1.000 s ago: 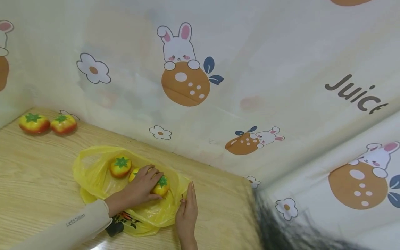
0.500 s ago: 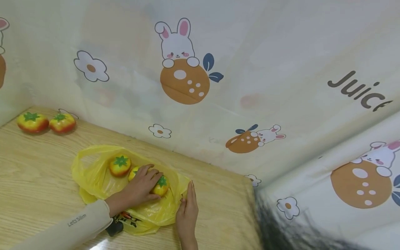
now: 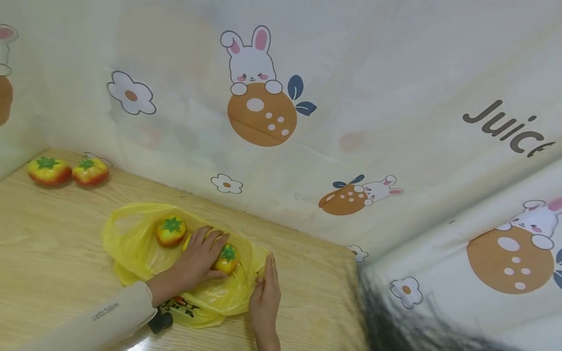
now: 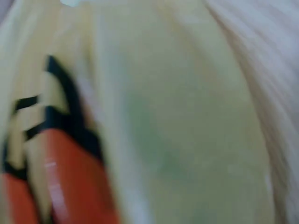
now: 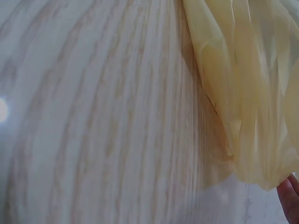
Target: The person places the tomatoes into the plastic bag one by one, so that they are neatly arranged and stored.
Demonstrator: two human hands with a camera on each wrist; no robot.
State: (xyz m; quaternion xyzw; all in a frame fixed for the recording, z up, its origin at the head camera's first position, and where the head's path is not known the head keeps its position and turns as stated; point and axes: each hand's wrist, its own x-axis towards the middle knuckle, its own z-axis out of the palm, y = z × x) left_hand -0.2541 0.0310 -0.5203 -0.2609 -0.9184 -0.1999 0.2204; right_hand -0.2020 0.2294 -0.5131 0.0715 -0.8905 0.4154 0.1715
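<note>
A yellow plastic bag (image 3: 131, 253) lies spread on the wooden table, its mouth turned up. Inside it are tomato-like toy fruits with green star-shaped leaves. One fruit (image 3: 171, 232) sits free at the left, and another, in the middle, is mostly covered by my left hand (image 3: 199, 258). That hand, in a light sleeve, reaches into the bag and holds the rightmost fruit (image 3: 227, 258) between thumb and fingers. My right hand (image 3: 265, 297) pinches the bag's right edge, fingers pointing up. The left wrist view is filled by the bag's printed side (image 4: 187, 116).
Two more such fruits, a left one (image 3: 49, 170) and a right one (image 3: 90, 171), sit side by side at the table's far left corner. A printed curtain (image 3: 184, 136) hangs behind the table (image 3: 57, 243). Below the left cuff is a small black object (image 3: 160, 321).
</note>
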